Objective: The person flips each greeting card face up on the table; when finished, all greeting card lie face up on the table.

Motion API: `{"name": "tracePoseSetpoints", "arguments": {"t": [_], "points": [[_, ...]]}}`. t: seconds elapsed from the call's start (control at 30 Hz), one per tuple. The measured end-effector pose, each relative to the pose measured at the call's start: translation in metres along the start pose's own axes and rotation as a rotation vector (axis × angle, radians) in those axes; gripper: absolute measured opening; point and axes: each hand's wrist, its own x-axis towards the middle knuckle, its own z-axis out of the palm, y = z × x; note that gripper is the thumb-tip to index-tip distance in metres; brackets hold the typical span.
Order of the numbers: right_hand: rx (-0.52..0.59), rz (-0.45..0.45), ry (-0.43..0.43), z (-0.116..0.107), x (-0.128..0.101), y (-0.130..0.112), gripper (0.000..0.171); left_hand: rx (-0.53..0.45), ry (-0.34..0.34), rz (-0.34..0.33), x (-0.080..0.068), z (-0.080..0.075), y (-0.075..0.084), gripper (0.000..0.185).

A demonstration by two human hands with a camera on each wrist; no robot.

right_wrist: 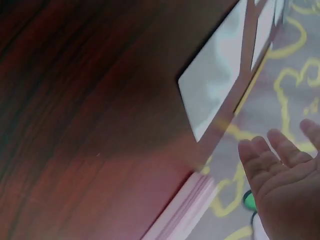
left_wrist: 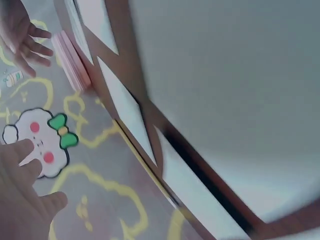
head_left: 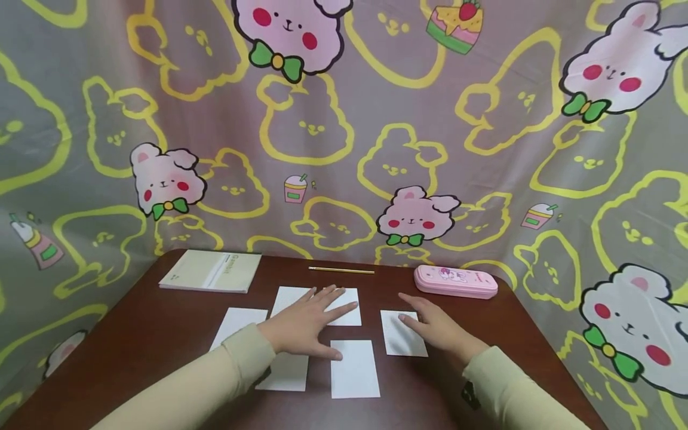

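Both hands are lying flat with fingers spread over white cards on the dark brown bench (head_left: 134, 340). The left hand (head_left: 306, 322) is resting palm down at the centre of the bench, its fingertips lying on the far card (head_left: 344, 316) at about 12 o'clock from the wrist, while its thumb is touching the top edge of the near card (head_left: 355, 370), which is sitting at 6 o'clock from the fingers. The right hand (head_left: 438, 328) is lying open, fingers straight and pointing towards 10 o'clock, covering part of the right card (head_left: 400, 343); it is pinching nothing. Another card (head_left: 239, 325) is lying at 9 o'clock from the left hand, and one more (head_left: 285, 373) is showing partly under the left sleeve (head_left: 215, 370) at 7 o'clock. Towards the far edge of the bench, a pencil (head_left: 341, 270) is lying crosswise at 12 o'clock, a pink pencil case (head_left: 455, 282) is sitting at 1 o'clock, just beyond the right hand's fingertips, and a pale green notebook (head_left: 212, 270) is lying at 11 o'clock. A grey curtain (head_left: 344, 149) printed with pink bunnies and yellow outlines is hanging behind the bench. The wrist views are blurred, showing only card edges, bench wood and open fingers
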Motion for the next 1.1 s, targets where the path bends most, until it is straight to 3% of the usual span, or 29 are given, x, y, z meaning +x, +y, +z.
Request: {"name": "tracePoseSetpoints", "arguments": {"t": [0.17,0.57,0.83,0.93,1.1], "points": [[0.098,0.133,0.060,-0.006,0.000,0.010,0.054,-0.029,-0.017,-0.003,0.028,0.007,0.015,0.099],[0.350,0.405,0.000,-0.009,0.001,0.037,0.047,0.021,-0.110,0.080,0.078,0.030,0.051,0.093],[0.576,0.464,-0.066,-0.004,0.002,0.042,0.050,-0.021,-0.288,-0.012,0.097,0.034,0.074,0.080],[0.636,0.476,-0.081,-0.005,0.004,0.036,0.048,-0.005,-0.303,-0.032,0.100,0.035,0.078,0.081],[0.695,0.570,-0.043,-0.007,0.002,0.030,0.044,0.013,-0.298,-0.030,0.105,0.035,0.083,0.081]]}}
